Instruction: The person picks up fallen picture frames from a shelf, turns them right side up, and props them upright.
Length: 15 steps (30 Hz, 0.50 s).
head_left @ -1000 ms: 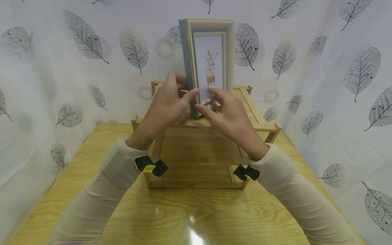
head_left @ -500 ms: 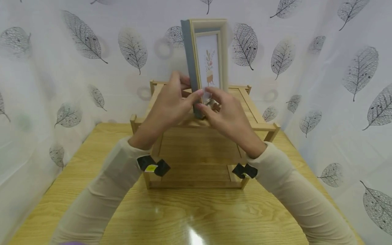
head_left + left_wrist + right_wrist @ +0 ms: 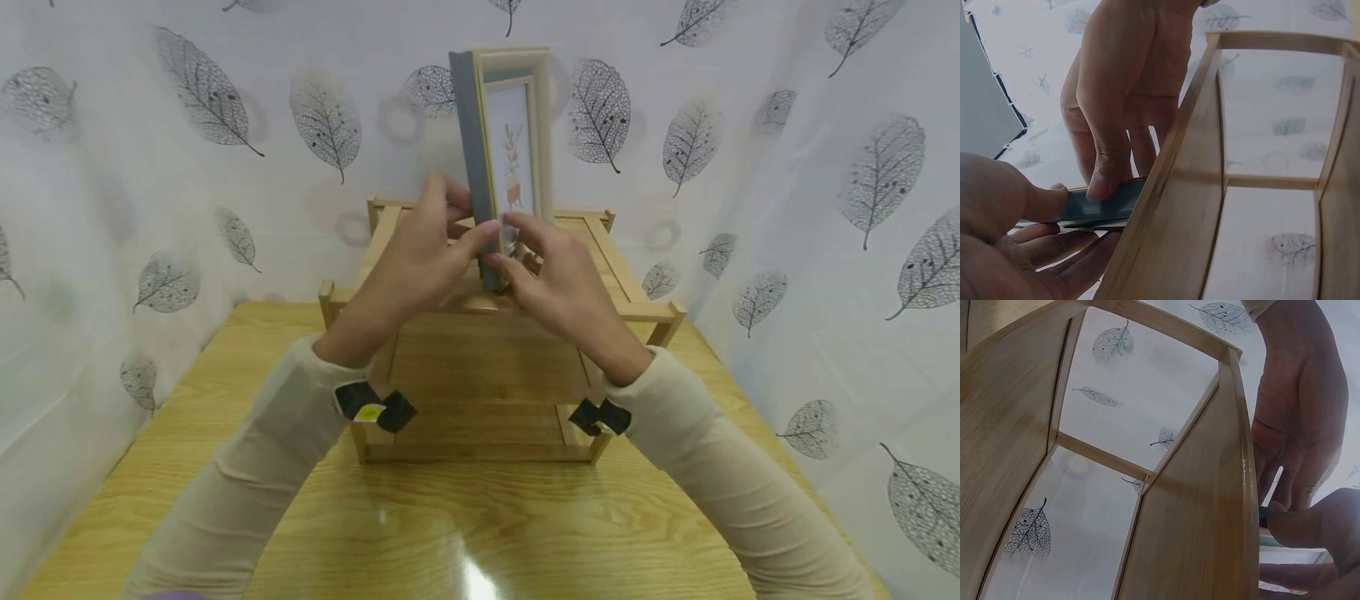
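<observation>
A picture frame (image 3: pixel 468 117) with a blue-grey side, gold edge line and cream inner border stands upright on top of a wooden rack, turned so its left side shows. Behind its front is a print of a potted plant. My left hand (image 3: pixel 416 250) grips the lower left side, thumb in front and fingers behind. With thumb and forefinger, my right hand (image 3: pixel 566 275) pinches the lower front corner; its other fingers are partly hidden. In the left wrist view, thumbs from both hands press on the frame's blue-grey side (image 3: pixel 1110 206). The right wrist view shows only a sliver of it.
The two-tier wooden rack (image 3: pixel 495 358) stands on a wood-grain table (image 3: pixel 465 508), its corner posts rising a little above the top shelf. White curtain (image 3: pixel 810 233) with leaf prints hangs behind and on both sides.
The picture frame has turned, showing more of its left side and less of its front. Its lower end has shifted slightly right. Both hands keep hold, the left moving slightly right with it.
</observation>
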Each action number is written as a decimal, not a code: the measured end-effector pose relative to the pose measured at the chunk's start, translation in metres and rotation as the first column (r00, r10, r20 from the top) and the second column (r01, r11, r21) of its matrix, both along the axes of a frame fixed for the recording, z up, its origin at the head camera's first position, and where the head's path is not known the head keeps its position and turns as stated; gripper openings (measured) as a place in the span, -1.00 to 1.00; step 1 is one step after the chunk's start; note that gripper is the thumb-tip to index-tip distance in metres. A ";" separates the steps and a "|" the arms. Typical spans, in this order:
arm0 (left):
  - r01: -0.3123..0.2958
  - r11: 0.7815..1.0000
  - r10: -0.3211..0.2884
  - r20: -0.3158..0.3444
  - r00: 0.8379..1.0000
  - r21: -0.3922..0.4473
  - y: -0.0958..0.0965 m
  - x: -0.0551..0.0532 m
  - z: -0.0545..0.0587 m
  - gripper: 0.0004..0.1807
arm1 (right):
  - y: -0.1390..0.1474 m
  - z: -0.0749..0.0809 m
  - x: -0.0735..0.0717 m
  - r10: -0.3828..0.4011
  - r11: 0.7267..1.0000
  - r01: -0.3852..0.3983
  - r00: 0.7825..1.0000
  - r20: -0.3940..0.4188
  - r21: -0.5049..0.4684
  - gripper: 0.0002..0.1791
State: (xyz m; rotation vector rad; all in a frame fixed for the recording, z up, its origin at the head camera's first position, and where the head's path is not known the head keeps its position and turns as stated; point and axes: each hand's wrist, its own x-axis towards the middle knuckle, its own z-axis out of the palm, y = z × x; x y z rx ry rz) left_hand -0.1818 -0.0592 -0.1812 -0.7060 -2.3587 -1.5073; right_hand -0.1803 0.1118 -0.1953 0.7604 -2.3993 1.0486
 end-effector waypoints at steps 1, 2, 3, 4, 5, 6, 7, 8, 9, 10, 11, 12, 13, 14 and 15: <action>0.008 1.000 -0.008 0.000 1.000 0.002 -0.001 0.000 0.000 -0.64 | 0.000 0.000 0.000 0.000 1.000 0.000 1.000 0.003 0.000 -0.52; 0.017 1.000 -0.017 -0.002 1.000 0.004 -0.001 0.000 0.000 -0.65 | 0.000 0.000 0.000 0.002 1.000 -0.002 1.000 0.007 -0.002 -0.52; 0.022 1.000 -0.022 -0.005 1.000 0.001 -0.002 0.000 0.000 -0.66 | 0.000 0.000 -0.001 0.004 1.000 -0.003 1.000 0.011 -0.005 -0.52; 0.026 1.000 -0.026 -0.011 1.000 -0.002 -0.002 -0.001 -0.001 -0.67 | 0.000 0.000 -0.001 0.005 1.000 -0.005 1.000 0.016 -0.008 -0.52; 0.032 0.999 -0.032 -0.015 0.999 -0.005 -0.003 -0.001 -0.001 -0.69 | 0.001 0.001 -0.001 0.007 1.000 -0.007 1.000 0.024 -0.014 -0.51; 0.039 0.999 -0.039 -0.014 0.999 -0.004 -0.004 -0.001 -0.001 -0.71 | 0.001 0.001 -0.001 0.010 1.000 -0.009 0.999 0.032 -0.020 -0.51; 0.042 0.999 -0.042 -0.014 0.999 -0.005 -0.004 -0.001 -0.001 -0.73 | 0.001 0.001 0.000 0.011 1.000 -0.010 0.999 0.040 -0.026 -0.50; 0.046 0.999 -0.046 -0.012 0.999 -0.002 -0.004 -0.001 -0.001 -0.75 | 0.001 0.001 0.000 0.012 0.999 -0.011 0.999 0.047 -0.030 -0.49; 0.045 0.999 -0.045 -0.011 0.999 0.000 -0.005 -0.001 -0.001 -0.75 | 0.001 0.001 0.000 0.014 0.999 -0.012 0.998 0.056 -0.035 -0.47; 0.055 0.998 -0.055 -0.006 0.998 0.014 -0.005 -0.001 -0.001 -0.75 | 0.002 0.001 0.000 0.017 0.999 -0.014 0.998 0.067 -0.042 -0.45; 0.064 0.997 -0.065 0.005 0.998 0.030 -0.005 -0.001 -0.001 -0.74 | 0.002 0.001 0.001 0.020 0.999 -0.017 0.997 0.078 -0.045 -0.44; 0.074 0.996 -0.074 0.014 0.997 0.049 -0.005 -0.002 -0.001 -0.73 | 0.002 0.001 0.001 0.023 0.999 -0.019 0.996 0.086 -0.046 -0.43; 0.083 0.994 -0.084 0.020 0.996 0.065 -0.005 -0.002 -0.001 -0.73 | 0.003 0.001 0.001 0.028 0.999 -0.023 0.995 0.091 -0.048 -0.42; 0.092 0.992 -0.094 0.026 0.995 0.083 -0.005 -0.002 -0.001 -0.72 | 0.003 0.001 0.001 0.036 0.998 -0.031 0.994 0.100 -0.052 -0.41; 0.097 0.991 -0.099 0.028 0.995 0.089 -0.005 -0.002 -0.002 -0.71 | 0.003 0.001 0.001 0.047 0.998 -0.041 0.993 0.108 -0.057 -0.41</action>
